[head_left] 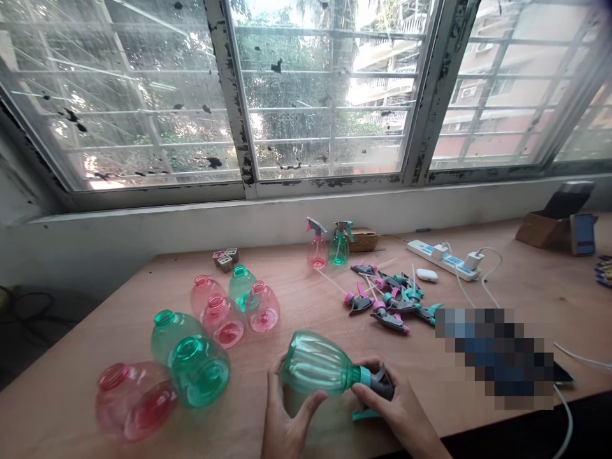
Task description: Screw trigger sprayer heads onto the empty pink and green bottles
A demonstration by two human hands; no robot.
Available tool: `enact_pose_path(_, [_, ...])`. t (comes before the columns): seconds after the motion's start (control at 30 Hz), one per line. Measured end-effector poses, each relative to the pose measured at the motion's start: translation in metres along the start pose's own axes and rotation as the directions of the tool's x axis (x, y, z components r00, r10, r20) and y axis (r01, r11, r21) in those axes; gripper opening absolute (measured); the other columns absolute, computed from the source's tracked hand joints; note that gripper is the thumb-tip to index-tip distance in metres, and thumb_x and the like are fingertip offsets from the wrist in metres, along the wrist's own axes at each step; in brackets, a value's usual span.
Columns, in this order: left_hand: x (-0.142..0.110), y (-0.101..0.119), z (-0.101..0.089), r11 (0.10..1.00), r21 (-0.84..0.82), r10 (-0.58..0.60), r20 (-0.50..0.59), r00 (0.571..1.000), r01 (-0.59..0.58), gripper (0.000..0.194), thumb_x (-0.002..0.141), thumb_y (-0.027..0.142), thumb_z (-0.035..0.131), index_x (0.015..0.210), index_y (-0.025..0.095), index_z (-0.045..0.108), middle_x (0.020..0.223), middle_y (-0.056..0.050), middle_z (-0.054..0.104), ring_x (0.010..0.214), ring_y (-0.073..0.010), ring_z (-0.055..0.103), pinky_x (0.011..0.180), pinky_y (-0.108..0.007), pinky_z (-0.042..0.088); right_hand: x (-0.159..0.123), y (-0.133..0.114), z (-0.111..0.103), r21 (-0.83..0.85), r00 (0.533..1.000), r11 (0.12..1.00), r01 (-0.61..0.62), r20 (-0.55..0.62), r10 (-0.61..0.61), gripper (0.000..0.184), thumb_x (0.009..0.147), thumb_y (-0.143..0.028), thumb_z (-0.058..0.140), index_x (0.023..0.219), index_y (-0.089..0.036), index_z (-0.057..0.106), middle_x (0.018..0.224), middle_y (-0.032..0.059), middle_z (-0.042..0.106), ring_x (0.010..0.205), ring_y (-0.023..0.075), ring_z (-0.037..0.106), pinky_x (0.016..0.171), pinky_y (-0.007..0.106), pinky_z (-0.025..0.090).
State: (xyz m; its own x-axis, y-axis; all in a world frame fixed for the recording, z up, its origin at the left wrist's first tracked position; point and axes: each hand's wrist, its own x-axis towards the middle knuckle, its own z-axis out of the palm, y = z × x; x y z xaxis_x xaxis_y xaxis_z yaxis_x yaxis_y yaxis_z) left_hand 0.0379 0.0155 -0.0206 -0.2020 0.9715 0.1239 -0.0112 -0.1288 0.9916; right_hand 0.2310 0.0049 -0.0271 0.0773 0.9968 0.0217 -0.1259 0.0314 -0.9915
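A green ribbed spray bottle (318, 364) lies on its side in the air just above the near table. My left hand (292, 414) is wrapped around its base end. At the neck, my right hand (389, 408) grips the grey and teal spray head (377, 381), which sits on the bottle's mouth; how tightly it is screwed on I cannot tell. Part of the teal trigger shows under the right fingers. To the left stand several open bottles without heads, among them a green bottle (199, 373) and a pink bottle (136, 401). Loose spray heads (392, 296) lie heaped beyond my right hand.
Two bottles with heads on, a pink one (317, 248) and a green one (339, 248), stand by the wall. A power strip (444, 260) with cables, a white earbud case (427, 275) and a cardboard box (545, 229) are at the right. A blurred-out patch covers something near the right edge.
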Motion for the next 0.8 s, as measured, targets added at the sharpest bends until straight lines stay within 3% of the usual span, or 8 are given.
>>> enact_pose_path(0.13, [0.0007,-0.002,0.0005,0.989,0.057,0.134,0.006,0.991,-0.134,0.063,0.075,0.042,0.079,0.131,0.03,0.054,0.148,-0.007,0.051,0.141,-0.033,0.044,0.12,-0.048,0.028,0.0022,0.0,-0.0025,0.054,1.0,0.999,-0.004,-0.018,0.005,0.043,0.074,-0.051,0.082,0.096,-0.016,0.068,0.058,-0.0015,0.066,0.054,0.0178,0.063,0.056,0.029,0.054])
enact_pose_path(0.27, [-0.0015,-0.0031,-0.0011,0.997,0.028,0.07,0.009,0.998,-0.07,0.083,0.062,0.044,0.088,0.133,0.028,0.05,0.14,-0.01,0.056,0.135,-0.036,0.049,0.117,-0.049,0.032,-0.0005,-0.0016,0.0013,0.025,1.0,1.0,0.008,-0.022,-0.008,0.043,0.071,-0.052,0.083,0.094,-0.018,0.069,0.064,-0.0006,0.067,0.056,0.0192,0.065,0.056,0.03,0.055])
enact_pose_path(0.4, [-0.0009,-0.0024,-0.0021,1.0,-0.014,-0.007,-0.017,1.0,0.007,0.082,0.069,0.049,0.082,0.136,0.022,0.045,0.135,-0.013,0.059,0.133,-0.0363,0.051,0.116,-0.052,0.032,-0.0029,-0.0019,0.0042,-0.014,1.0,1.0,0.025,-0.009,-0.025,0.042,0.068,-0.051,0.085,0.092,-0.019,0.071,0.081,0.0035,0.071,0.068,0.0216,0.065,0.056,0.03,0.058])
enact_pose_path(0.47, [0.0008,-0.002,-0.0016,1.0,-0.026,-0.005,-0.005,1.0,0.005,0.078,0.072,0.047,0.081,0.137,0.023,0.045,0.138,-0.013,0.058,0.135,-0.0354,0.049,0.117,-0.051,0.032,-0.0017,-0.0006,0.0027,-0.001,1.0,1.0,0.013,0.001,-0.013,0.043,0.07,-0.051,0.084,0.094,-0.019,0.07,0.073,0.0016,0.069,0.064,0.0207,0.064,0.056,0.031,0.058])
enact_pose_path(0.6, [0.0015,-0.0031,0.0,0.995,-0.005,0.102,0.031,0.994,-0.102,0.069,0.076,0.04,0.079,0.137,0.029,0.048,0.156,-0.008,0.039,0.145,-0.0327,0.037,0.121,-0.047,0.027,0.0025,0.0021,-0.0018,0.041,1.0,0.999,0.001,-0.002,-0.001,0.046,0.075,-0.053,0.081,0.098,-0.016,0.068,0.057,-0.0014,0.066,0.054,0.0195,0.064,0.057,0.031,0.054])
enact_pose_path(0.8, [-0.0034,-0.0017,0.0002,0.996,0.094,0.007,0.01,1.0,-0.008,0.085,0.067,0.051,0.083,0.138,0.022,0.046,0.138,-0.014,0.058,0.14,-0.0389,0.043,0.12,-0.055,0.025,0.0005,0.0022,0.0014,0.011,1.0,1.0,0.006,-0.007,-0.006,0.047,0.069,-0.055,0.084,0.094,-0.018,0.069,0.067,-0.0007,0.067,0.057,0.0196,0.064,0.056,0.031,0.054])
